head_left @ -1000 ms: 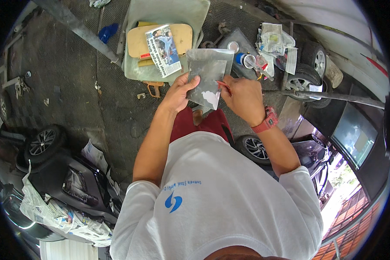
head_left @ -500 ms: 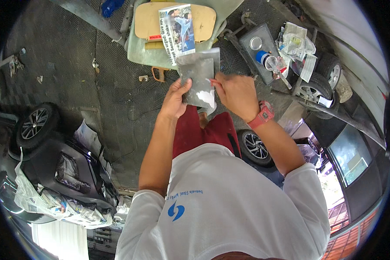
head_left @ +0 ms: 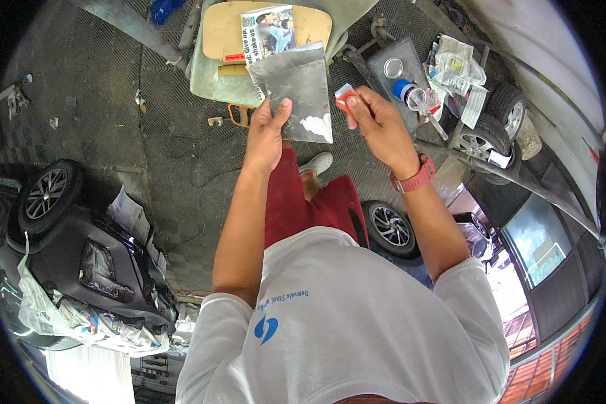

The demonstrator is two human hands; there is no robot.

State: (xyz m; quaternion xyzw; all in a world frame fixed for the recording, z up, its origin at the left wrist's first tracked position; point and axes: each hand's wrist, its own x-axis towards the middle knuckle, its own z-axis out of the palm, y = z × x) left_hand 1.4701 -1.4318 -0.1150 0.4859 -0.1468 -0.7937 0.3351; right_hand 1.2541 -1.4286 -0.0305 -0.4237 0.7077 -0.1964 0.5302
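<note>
Left hand (head_left: 266, 135) pinches the flat grey metal sheet (head_left: 299, 91) level — right hand (head_left: 377, 121), beside it, grips a small orange-and-white scraper (head_left: 347, 101), ready.

Grey metal sheet (head_left: 299, 101) with white patch, red-orange spreader (head_left: 347, 101), coral wristband (head_left: 414, 180).

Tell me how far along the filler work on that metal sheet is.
Done: a white patch of filler sits at the lower right corner of the grey metal sheet, held up by the left hand. In hand: the right hand pinches a small orange spreader beside the sheet, not touching it. Left: most of the sheet is bare; the blue-capped jar stands on the tray behind.
</note>
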